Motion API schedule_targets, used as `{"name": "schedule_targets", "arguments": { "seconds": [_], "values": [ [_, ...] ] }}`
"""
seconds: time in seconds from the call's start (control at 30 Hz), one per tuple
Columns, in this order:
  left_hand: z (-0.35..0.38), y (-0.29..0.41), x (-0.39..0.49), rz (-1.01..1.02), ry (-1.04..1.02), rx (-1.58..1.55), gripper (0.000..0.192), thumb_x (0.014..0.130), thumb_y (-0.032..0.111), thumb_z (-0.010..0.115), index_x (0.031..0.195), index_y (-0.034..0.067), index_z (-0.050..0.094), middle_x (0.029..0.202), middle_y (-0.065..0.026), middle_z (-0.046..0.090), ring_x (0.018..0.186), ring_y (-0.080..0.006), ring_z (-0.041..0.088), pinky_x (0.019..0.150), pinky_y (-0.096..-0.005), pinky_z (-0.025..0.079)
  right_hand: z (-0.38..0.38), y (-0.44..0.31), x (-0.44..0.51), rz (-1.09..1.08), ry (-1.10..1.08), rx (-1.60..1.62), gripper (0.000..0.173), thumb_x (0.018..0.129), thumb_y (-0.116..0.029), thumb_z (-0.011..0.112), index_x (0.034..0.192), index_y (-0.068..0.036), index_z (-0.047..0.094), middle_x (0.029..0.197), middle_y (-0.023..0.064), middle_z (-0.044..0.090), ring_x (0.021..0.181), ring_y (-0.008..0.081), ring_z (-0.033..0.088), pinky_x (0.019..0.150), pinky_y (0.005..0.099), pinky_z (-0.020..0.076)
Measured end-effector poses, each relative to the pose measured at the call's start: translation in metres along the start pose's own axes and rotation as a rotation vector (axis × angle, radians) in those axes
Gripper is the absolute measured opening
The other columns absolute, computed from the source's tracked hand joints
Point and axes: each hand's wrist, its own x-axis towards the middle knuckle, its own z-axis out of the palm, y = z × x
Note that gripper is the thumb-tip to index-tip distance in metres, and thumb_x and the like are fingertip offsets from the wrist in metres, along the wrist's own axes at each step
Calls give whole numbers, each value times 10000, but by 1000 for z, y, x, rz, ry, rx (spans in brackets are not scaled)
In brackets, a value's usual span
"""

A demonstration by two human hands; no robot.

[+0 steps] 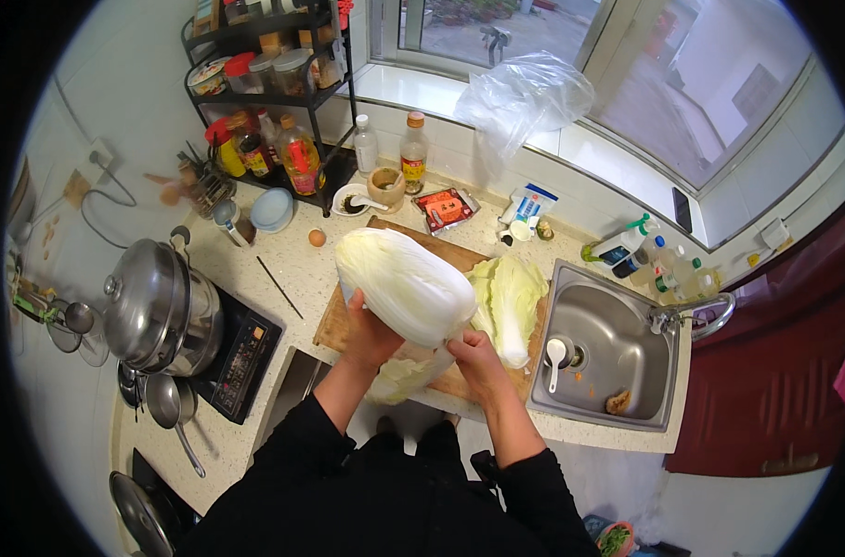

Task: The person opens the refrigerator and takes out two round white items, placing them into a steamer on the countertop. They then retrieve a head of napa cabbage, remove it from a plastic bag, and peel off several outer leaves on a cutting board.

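A head of napa cabbage (pixel 405 278) is held above a wooden cutting board (pixel 335 320). My left hand (pixel 369 333) supports it from below on its near left side. At the root end, my right hand (pixel 478 361) pinches the white base of an outer leaf. That leaf (pixel 398 379) hangs below the head, between my forearms, partly over the board's near edge. Detached cabbage leaves (pixel 513 303) lie on the right part of the board, their white stems towards me.
Right of the board is a steel sink (pixel 610 313) holding a white spoon (pixel 555 362). An egg (pixel 316 237) and a chopstick (pixel 280 287) lie on the counter. A steamer pot (pixel 151 306) stands on the induction cooker (pixel 245 355). Behind is a spice rack (pixel 255 101).
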Motion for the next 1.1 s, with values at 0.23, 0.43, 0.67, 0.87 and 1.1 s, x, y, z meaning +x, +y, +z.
{"name": "schedule_targets", "arguments": {
  "seconds": [0.23, 0.43, 0.67, 0.87, 1.1],
  "values": [
    [-19, 8, -2, 61, 54, 125, 981, 748, 636, 681, 1491, 133, 283, 1449, -88, 422, 1336, -286, 418, 1088, -485, 375, 12, -15, -7, -31, 121, -370, 152, 804, -160, 766, 825, -16, 722, 776, 21, 708, 674, 73, 612, 623, 242, 470],
    [-48, 6, -9, 72, 93, 166, 973, 740, 605, 703, 1483, 123, 300, 1443, -82, 431, 1321, -287, 433, 1086, -476, 377, 32, -34, -13, -778, 88, -1550, 244, 669, -161, 816, 614, -82, 592, 588, 71, 555, 635, 214, 591, 819, 388, 462],
    [-86, 28, -19, 9, 149, 109, 974, 717, 571, 737, 1468, 94, 340, 1422, -105, 479, 1307, -305, 457, 1096, -488, 373, -50, -54, -7, -723, 132, -1526, 197, 645, -138, 844, 778, -101, 704, 922, 54, 698, 1051, 253, 611, 1029, 458, 386],
    [-92, 22, -29, -2, 142, 66, 981, 700, 561, 770, 1459, 100, 354, 1414, -108, 486, 1290, -301, 474, 1087, -490, 400, -142, 23, 0, -183, 204, -1282, 322, 655, -194, 858, 939, -99, 740, 1286, 114, 616, 1255, 322, 517, 1074, 437, 359],
    [-75, 20, -32, -100, 91, 251, 1040, 648, 541, 813, 1464, 99, 344, 1418, -101, 482, 1278, -288, 484, 1085, -450, 395, -58, -14, 9, -46, 6, -758, 780, 681, -266, 856, 1356, -47, 532, 1426, 137, 498, 1312, 264, 460, 1116, 404, 323]
  ]
}}
